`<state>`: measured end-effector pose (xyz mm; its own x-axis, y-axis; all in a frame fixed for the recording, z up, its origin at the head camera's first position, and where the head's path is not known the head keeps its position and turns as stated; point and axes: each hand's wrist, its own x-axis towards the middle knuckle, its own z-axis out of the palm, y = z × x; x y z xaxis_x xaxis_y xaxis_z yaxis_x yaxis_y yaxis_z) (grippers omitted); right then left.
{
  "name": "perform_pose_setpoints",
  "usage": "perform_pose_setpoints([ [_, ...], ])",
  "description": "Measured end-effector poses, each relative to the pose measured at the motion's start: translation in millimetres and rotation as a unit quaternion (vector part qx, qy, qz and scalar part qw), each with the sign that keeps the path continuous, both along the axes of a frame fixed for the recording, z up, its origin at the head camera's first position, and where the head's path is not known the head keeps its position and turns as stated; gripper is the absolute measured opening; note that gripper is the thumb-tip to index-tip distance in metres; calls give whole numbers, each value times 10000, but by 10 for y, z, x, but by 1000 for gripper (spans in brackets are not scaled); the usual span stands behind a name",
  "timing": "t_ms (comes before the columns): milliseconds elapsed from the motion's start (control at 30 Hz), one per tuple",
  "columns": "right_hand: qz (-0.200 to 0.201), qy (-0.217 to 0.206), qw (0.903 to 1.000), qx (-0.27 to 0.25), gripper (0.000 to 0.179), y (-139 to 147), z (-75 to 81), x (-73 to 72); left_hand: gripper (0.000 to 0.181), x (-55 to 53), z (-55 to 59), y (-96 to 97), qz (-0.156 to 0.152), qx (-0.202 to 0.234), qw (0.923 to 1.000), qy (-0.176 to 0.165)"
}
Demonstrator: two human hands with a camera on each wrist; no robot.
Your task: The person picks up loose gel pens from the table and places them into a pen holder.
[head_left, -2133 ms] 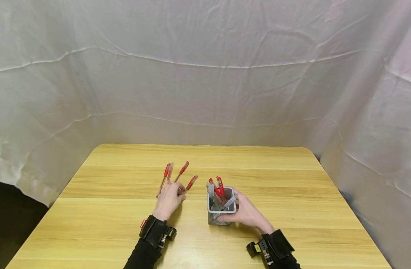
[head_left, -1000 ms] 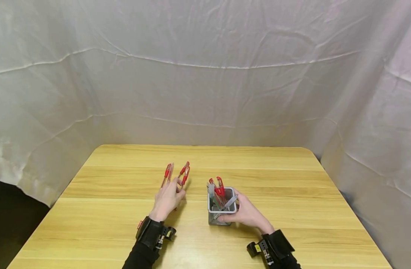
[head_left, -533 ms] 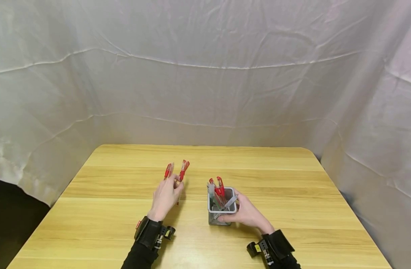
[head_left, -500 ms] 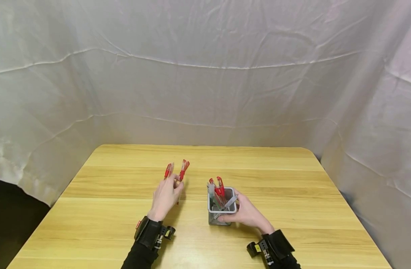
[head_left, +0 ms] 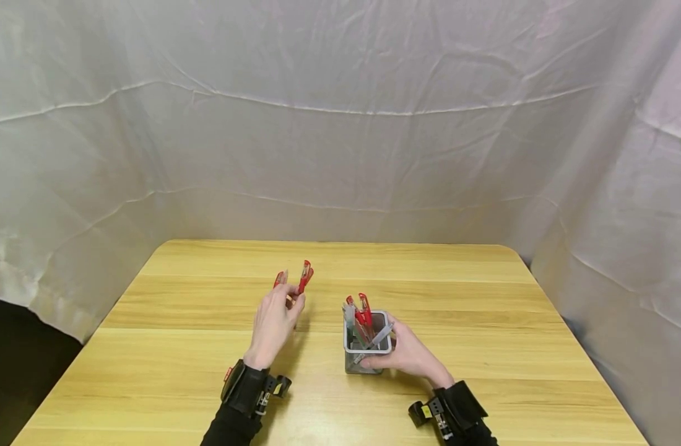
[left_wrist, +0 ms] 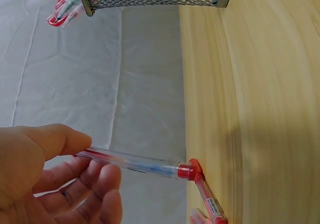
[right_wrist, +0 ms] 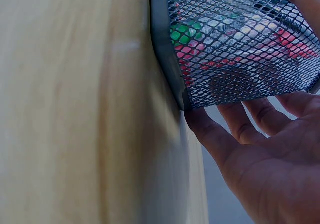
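Left grip: clamped on a red pen
Right grip: curled round the mesh holder
Other pens: just beyond the left grip
Pen step: apparently the pick-up
Next move: likely calls for lifting clear

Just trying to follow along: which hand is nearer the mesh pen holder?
Right: the right hand grips the mesh pen holder; the left hand is off to its left, apart from it, pinching a red pen.
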<state>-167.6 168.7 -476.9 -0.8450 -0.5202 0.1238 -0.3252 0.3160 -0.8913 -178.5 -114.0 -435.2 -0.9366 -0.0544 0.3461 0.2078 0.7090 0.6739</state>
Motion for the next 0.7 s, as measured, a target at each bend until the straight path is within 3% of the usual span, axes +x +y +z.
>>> perform_pose_setpoints([
  [367,-19,-2,10000,-4,76,-2,-11,-9,16,30,90,47,-420,388,9969,533],
  [700,-18,63,10000,-7,76,-2,-4,-7,14,99,249,129,-684,562,9906,1042],
])
